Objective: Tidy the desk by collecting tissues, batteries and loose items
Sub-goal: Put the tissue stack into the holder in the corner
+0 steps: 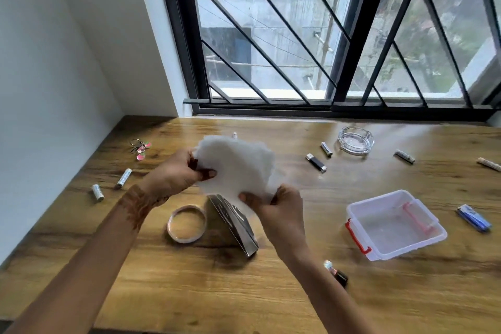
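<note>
both hands up over the wooden desk gripping one white tissue. left hand pinches the tissue's left edge, right hand pinches its lower right corner, sheet stretched between them, off the desk. landmark = clear plastic container, red latches, lid off, sitting on the desk to the right of the hands. just left of the container under the tissue: dark box, tilted, and a tape roll beside it. batteries far left of the container; more behind it. black lighter and glass ashtray behind the container, blue lighter to its right, small bottle in front of it. keyring far left.
</note>
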`<state>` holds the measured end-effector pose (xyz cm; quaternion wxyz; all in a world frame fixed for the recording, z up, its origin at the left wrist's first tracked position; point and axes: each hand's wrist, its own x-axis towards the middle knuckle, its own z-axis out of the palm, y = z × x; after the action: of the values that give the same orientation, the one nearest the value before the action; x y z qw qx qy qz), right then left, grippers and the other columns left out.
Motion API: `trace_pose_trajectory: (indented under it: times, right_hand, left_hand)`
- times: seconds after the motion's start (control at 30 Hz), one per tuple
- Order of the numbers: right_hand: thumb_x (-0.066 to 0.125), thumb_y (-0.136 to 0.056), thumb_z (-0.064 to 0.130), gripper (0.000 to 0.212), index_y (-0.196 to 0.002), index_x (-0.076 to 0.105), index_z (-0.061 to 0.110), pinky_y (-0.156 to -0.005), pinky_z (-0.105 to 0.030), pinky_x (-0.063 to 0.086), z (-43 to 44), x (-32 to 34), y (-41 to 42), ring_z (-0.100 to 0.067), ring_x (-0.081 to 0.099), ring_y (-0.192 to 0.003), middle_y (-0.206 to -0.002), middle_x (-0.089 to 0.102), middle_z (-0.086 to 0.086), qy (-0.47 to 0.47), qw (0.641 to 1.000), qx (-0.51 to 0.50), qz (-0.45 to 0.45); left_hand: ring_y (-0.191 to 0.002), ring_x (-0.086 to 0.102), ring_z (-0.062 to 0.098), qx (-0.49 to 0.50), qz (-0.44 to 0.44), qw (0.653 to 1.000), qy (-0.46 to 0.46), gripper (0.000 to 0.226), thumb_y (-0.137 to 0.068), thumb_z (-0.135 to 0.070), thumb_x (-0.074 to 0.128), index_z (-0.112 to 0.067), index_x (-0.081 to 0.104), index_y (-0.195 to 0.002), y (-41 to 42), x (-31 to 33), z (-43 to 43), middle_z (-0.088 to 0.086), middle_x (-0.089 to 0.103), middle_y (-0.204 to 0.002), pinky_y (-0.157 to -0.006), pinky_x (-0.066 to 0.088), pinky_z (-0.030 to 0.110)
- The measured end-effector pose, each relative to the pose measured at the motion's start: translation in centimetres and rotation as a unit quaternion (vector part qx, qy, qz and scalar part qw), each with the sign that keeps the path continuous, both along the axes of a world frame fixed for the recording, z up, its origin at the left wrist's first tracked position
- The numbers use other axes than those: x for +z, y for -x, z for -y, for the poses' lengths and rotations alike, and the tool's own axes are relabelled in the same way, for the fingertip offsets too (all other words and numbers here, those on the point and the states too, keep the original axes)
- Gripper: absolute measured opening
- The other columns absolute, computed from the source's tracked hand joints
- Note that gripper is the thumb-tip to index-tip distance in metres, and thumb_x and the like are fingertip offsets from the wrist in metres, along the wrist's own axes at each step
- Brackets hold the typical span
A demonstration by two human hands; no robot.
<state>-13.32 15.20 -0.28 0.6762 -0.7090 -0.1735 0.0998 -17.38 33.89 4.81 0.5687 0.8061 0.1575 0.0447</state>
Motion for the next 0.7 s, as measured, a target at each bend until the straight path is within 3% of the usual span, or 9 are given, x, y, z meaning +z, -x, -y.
trace_pose_trajectory:
  times: [0.07,0.13,0.2,0.27,0.33,0.4,0.53,0.7]
  right_hand:
    - [0.076,-0.073,0.012,0.012,-0.066,0.067,0.014,-0.048,-0.013,0.033,-0.1,-0.5,1.0,0.005,0.043,-0.046,-0.047,0.052,0.021,0.022,0.997,-0.012,0.080]
    - [0.073,-0.076,0.008,0.016,-0.084,0.069,0.021,-0.051,-0.003,0.032,-0.3,-1.0,1.7,0.015,0.048,-0.050,-0.052,0.053,0.034,0.032,0.987,-0.034,0.152]
    - [0.073,-0.073,0.001,0.019,-0.082,0.069,0.017,-0.057,0.003,0.031,-0.7,-2.0,2.0,0.022,0.047,-0.059,-0.061,0.057,0.027,0.039,0.973,-0.061,0.219]
    - [0.073,-0.068,-0.007,0.022,-0.083,0.071,0.009,-0.063,0.005,0.034,-1.1,-3.6,2.1,0.017,0.054,-0.069,-0.070,0.067,0.010,0.052,0.960,-0.088,0.261]
    - [0.072,-0.063,-0.013,0.033,-0.090,0.071,0.006,-0.070,0.000,0.043,-1.5,-4.8,2.4,0.000,0.065,-0.078,-0.083,0.074,-0.003,0.059,0.952,-0.102,0.284]
    - [0.071,-0.066,-0.011,0.033,-0.093,0.071,0.006,-0.071,-0.009,0.051,-1.9,-5.7,2.8,-0.009,0.068,-0.082,-0.090,0.074,-0.005,0.057,0.947,-0.108,0.299]
    - [0.057,-0.079,0.006,0.020,-0.094,0.070,0.003,-0.073,-0.019,0.056,-2.2,-6.3,3.2,-0.015,0.070,-0.086,-0.091,0.074,-0.010,0.058,0.948,-0.097,0.298]
    - [0.058,-0.083,0.012,0.019,-0.092,0.069,0.001,-0.067,-0.025,0.059,-2.2,-6.8,3.5,-0.018,0.071,-0.085,-0.088,0.073,-0.012,0.123,0.934,-0.067,0.328]
  left_hand:
    - [-0.084,0.065,0.011,-0.026,-0.024,0.999,-0.008,0.027,-0.074,0.003,0.071,-0.015,0.065,-0.092,-0.4,-0.2,-0.5,-0.002,0.071,-0.089,-0.076,0.053,0.018]
    - [-0.085,0.066,0.009,-0.054,-0.042,0.997,-0.028,0.028,-0.073,-0.001,0.071,-0.020,0.066,-0.092,-0.7,-0.4,-0.9,-0.005,0.072,-0.088,-0.078,0.053,0.018]
    - [-0.082,0.066,0.004,-0.081,-0.046,0.994,-0.057,0.028,-0.076,0.004,0.068,-0.021,0.067,-0.090,-0.8,-0.5,-1.2,-0.009,0.074,-0.084,-0.074,0.052,0.014]
    - [-0.082,0.066,0.007,-0.097,-0.049,0.990,-0.086,0.025,-0.078,0.009,0.063,-0.013,0.069,-0.088,-1.0,-0.6,-1.5,-0.002,0.074,-0.085,-0.071,0.051,0.014]
    - [-0.085,0.067,0.016,-0.113,-0.054,0.986,-0.108,0.020,-0.079,0.011,0.061,-0.004,0.070,-0.087,-1.2,-0.7,-1.7,0.008,0.073,-0.088,-0.071,0.052,0.017]
    - [-0.083,0.068,0.014,-0.133,-0.062,0.983,-0.110,0.022,-0.079,0.012,0.060,-0.005,0.072,-0.085,-1.5,-0.6,-1.6,0.009,0.074,-0.087,-0.069,0.052,0.015]
    - [-0.085,0.069,0.007,-0.152,-0.086,0.977,-0.125,0.028,-0.078,0.013,0.060,-0.009,0.074,-0.088,-1.6,-0.9,-1.5,-0.005,0.075,-0.089,-0.067,0.051,0.012]
    - [-0.076,0.069,0.010,-0.142,-0.099,0.959,-0.223,0.026,-0.077,0.007,0.066,-0.018,0.075,-0.077,-1.5,-2.2,-1.8,0.000,0.075,-0.080,-0.068,0.057,0.030]
